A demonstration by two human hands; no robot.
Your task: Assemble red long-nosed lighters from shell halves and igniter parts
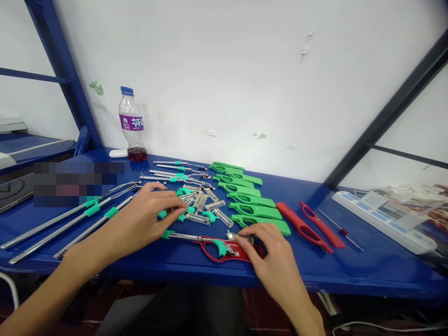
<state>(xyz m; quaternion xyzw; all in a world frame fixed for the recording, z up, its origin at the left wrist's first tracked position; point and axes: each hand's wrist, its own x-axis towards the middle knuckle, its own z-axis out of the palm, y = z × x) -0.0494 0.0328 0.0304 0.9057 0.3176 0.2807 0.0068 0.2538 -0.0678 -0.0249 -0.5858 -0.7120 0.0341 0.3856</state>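
Observation:
A red lighter shell (210, 252) lies near the table's front edge, with a metal rod (185, 237) and a teal trigger (220, 248) set in it. Over its right part, my right hand (268, 247) pinches a small clear fuel tank (249, 239) with a metal valve end. My left hand (154, 210) hovers left of a pile of clear tanks (201, 201) and teal pieces; its thumb and fingertips come close together near a teal piece, and whether anything is between them is hidden.
Green shells (259, 211) line up behind the right hand. Red shells (324, 225), a screwdriver (341, 229) and a power strip (385, 221) lie right. Rods with teal parts (84, 219) lie left and at the back. A bottle (132, 123) stands back left.

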